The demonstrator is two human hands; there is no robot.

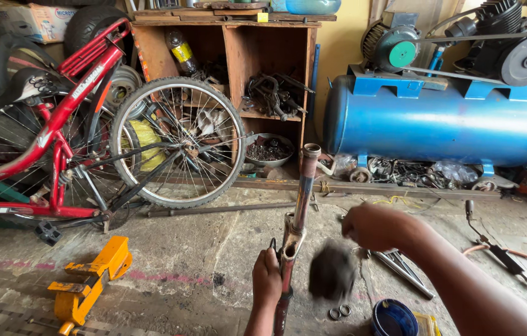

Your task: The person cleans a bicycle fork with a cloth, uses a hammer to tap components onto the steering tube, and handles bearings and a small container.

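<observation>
A crumpled cardboard box with a white label and blue print (30, 20) sits at the top left, partly cut off by the frame edge. A small yellow tag (263, 17) sticks to the top edge of the wooden shelf unit (238, 74), and a dusty plastic bottle with a yellow band (182, 51) leans in the shelf's left compartment. The red bicycle frame (58, 118) at left carries white lettering on its tube, too slanted to make out.

The left hand (266, 280) is closed around the lower part of a rusty, reddish bicycle frame tube (297, 214), which stands nearly upright on the concrete floor (201, 261) at centre, its open head end at the top. The right hand (375, 227) is curled shut, gripping the top of a dark rag (332, 270) that hangs just right of the tube; the rag is blurred, so whether it touches the tube cannot be told.

Two small metal rings (339, 312) lie on the floor below the rag, beside a round blue tin (394, 318) cut off by the bottom edge. A yellow metal vice (89, 280) lies at lower left. A large blue air compressor tank (440, 121) fills the right background.
</observation>
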